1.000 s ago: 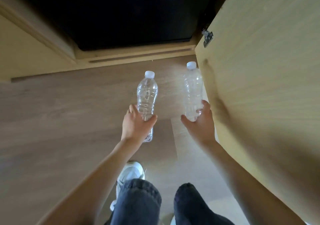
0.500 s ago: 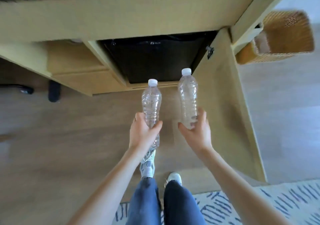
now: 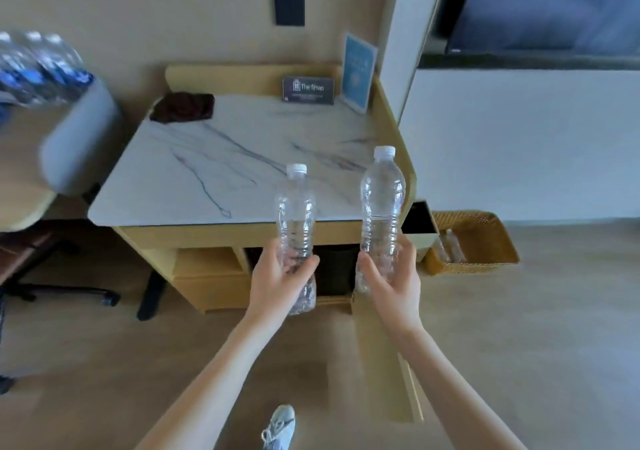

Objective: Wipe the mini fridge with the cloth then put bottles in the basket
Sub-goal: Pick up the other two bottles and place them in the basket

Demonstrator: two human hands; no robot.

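Observation:
My left hand (image 3: 277,280) grips the lower half of a clear water bottle (image 3: 296,214) with a white cap, held upright. My right hand (image 3: 393,278) holds a second clear bottle (image 3: 382,200) the same way, slightly higher. Both hang in front of the cabinet's marble top (image 3: 207,158). The black mini fridge (image 3: 334,269) shows as a dark opening behind the bottles, its wooden cabinet door (image 3: 384,363) swung open toward me. A woven basket (image 3: 485,241) stands on the floor at the right with bottles lying inside. A dark cloth (image 3: 183,106) lies at the top's back left corner.
A card sign (image 3: 308,90) and a blue framed notice (image 3: 358,72) stand at the back of the top. A pack of bottles (image 3: 38,68) rests on a desk at the left, above a chair base (image 3: 69,292). My shoe (image 3: 278,427) is on the wooden floor.
The view has risen from the floor and fridge opening to the cabinet top as I stood up. Both bottles stayed in my hands and came up with them; the basket is nearer.

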